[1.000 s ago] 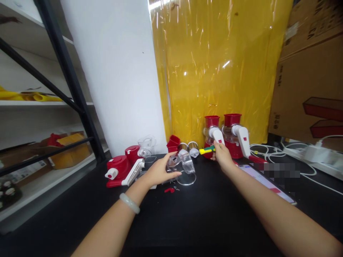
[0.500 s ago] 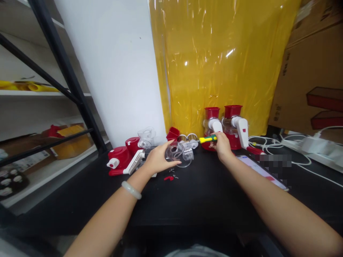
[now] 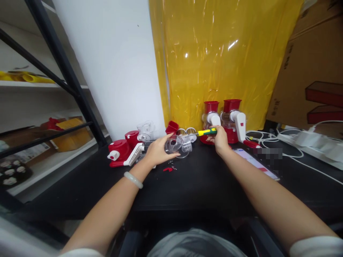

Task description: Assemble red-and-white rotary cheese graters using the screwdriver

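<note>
My left hand [image 3: 158,151] grips a clear plastic grater body [image 3: 177,143], thumb and fingers around its left side. In my right hand [image 3: 220,140] is a screwdriver [image 3: 207,132] with a yellow and green handle. Its shaft points left at the right end of the clear body; I cannot tell whether the tip touches. Small red plastic pieces [image 3: 168,169] and several loose screws [image 3: 173,166] lie on the table in front of the body. Behind it are metal grater drums [image 3: 190,131] and a red hopper [image 3: 172,127].
Two assembled red rotary graters [image 3: 232,121] stand at the back right. Red grater bases [image 3: 119,151] with a white crank sit at the left. A phone [image 3: 255,164] lies by my right forearm, near white cables and a power strip [image 3: 311,146]. The table [image 3: 203,189] is black.
The camera view has tilted slightly. The screwdriver has swung so that more of its handle and shaft shows. My left hand keeps its hold on the clear body.
</note>
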Action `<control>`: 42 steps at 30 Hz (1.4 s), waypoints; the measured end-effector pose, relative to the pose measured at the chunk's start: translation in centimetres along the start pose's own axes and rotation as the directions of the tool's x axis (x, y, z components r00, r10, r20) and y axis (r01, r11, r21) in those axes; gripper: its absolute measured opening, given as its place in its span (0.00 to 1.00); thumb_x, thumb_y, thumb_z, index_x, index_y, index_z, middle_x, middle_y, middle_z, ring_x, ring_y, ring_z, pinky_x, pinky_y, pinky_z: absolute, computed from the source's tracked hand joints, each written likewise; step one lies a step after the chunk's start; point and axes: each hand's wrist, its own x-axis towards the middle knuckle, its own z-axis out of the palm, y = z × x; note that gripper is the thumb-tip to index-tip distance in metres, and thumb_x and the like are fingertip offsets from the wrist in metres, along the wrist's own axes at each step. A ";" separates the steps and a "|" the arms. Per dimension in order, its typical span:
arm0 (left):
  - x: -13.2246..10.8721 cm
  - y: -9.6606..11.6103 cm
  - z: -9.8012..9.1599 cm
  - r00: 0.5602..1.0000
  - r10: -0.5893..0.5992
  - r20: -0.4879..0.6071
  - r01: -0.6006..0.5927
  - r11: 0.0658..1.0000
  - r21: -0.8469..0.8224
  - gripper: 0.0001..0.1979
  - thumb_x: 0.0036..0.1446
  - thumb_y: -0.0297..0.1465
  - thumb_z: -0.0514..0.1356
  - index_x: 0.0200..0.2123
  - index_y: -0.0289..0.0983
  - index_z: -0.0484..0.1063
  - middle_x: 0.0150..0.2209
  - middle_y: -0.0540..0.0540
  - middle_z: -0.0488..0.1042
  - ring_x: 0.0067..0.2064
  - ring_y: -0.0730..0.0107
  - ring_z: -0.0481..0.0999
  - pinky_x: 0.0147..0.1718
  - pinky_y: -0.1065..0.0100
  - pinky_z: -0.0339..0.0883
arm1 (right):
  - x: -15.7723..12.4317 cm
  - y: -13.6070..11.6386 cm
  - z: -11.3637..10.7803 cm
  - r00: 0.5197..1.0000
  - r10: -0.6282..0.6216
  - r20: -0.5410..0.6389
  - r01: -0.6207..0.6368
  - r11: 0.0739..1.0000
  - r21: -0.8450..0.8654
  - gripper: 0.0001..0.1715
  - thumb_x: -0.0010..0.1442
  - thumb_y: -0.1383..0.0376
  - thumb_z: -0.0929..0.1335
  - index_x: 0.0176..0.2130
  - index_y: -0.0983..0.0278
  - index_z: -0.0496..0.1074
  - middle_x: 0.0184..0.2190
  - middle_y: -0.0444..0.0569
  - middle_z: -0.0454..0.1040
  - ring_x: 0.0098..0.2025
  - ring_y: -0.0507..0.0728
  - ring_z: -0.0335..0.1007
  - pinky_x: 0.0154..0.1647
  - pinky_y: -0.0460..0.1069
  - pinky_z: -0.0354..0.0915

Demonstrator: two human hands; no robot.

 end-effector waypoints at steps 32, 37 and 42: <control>-0.1 -0.1 0.1 1.000 -0.004 0.004 0.004 1.000 -0.001 0.44 0.45 0.49 0.69 0.63 0.41 0.60 0.54 0.38 0.75 0.54 0.49 0.75 0.52 0.51 0.70 | 0.0 0.4 -0.2 1.000 -0.022 0.020 0.021 1.000 0.018 0.13 0.60 0.59 0.59 0.36 0.62 0.68 0.24 0.41 0.70 0.14 0.47 0.62 0.14 0.44 0.59; -0.1 0.0 0.1 1.000 -0.005 -0.002 0.005 1.000 0.002 0.44 0.45 0.49 0.69 0.63 0.42 0.60 0.53 0.38 0.75 0.53 0.49 0.76 0.51 0.51 0.70 | 0.2 0.5 -0.2 1.000 -0.019 0.006 0.019 0.999 0.028 0.11 0.57 0.59 0.63 0.36 0.63 0.69 0.19 0.39 0.66 0.16 0.48 0.62 0.14 0.43 0.59; -0.1 0.0 0.0 1.000 0.008 -0.009 -0.008 1.000 0.007 0.45 0.45 0.49 0.69 0.63 0.42 0.60 0.53 0.39 0.75 0.54 0.49 0.75 0.51 0.51 0.70 | 0.5 0.7 -0.1 1.000 -0.026 0.001 0.026 0.997 0.079 0.14 0.55 0.53 0.67 0.34 0.61 0.66 0.21 0.36 0.65 0.14 0.46 0.59 0.14 0.43 0.59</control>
